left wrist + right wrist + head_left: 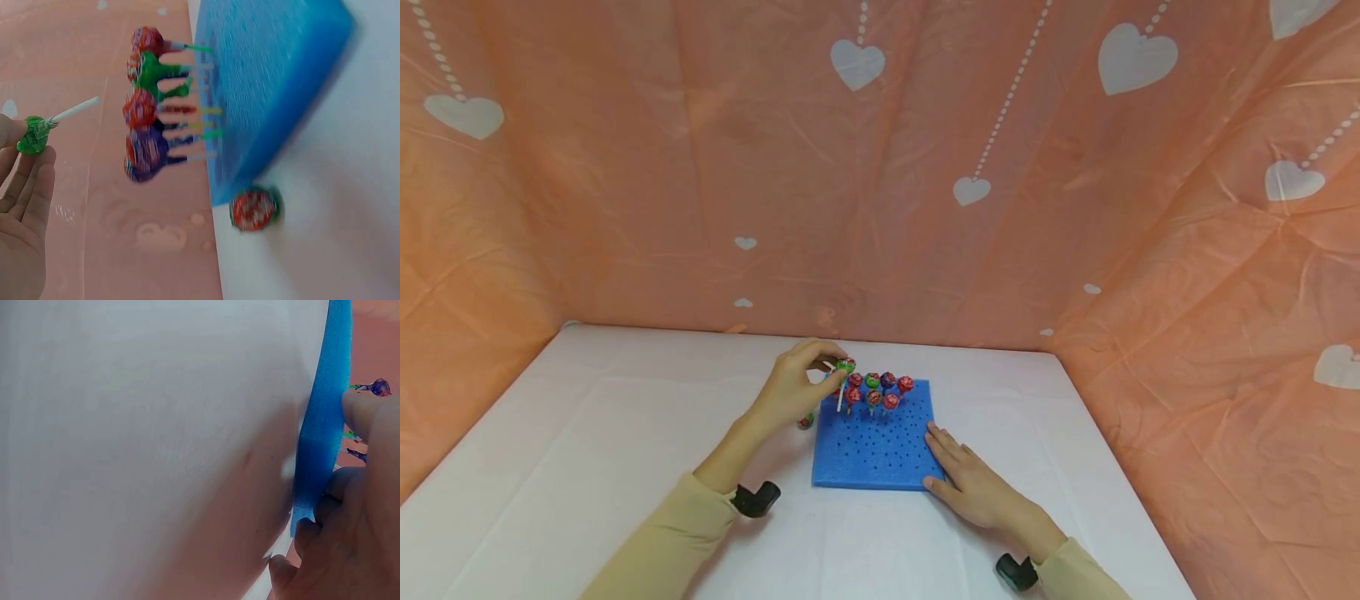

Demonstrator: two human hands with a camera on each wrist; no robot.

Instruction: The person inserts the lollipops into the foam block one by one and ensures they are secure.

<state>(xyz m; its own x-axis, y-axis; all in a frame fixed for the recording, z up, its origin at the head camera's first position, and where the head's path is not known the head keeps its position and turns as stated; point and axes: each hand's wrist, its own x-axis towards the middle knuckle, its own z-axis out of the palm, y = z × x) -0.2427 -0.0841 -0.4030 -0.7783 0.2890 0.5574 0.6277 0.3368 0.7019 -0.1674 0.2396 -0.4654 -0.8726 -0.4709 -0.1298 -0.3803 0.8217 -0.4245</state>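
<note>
There is one blue foam board (872,442) with many small holes, lying on one white tabletop (587,433). About six or seven lollipops (880,390) stand in the board in two short rows; they crowd together, so the exact count is hard to tell. One green lollipop (846,366) is up in the air, pinched by the left hand (793,390). One more lollipop (253,210) lies on the tabletop beside the board. There are two hands: the left one and the right hand (973,483).
</note>
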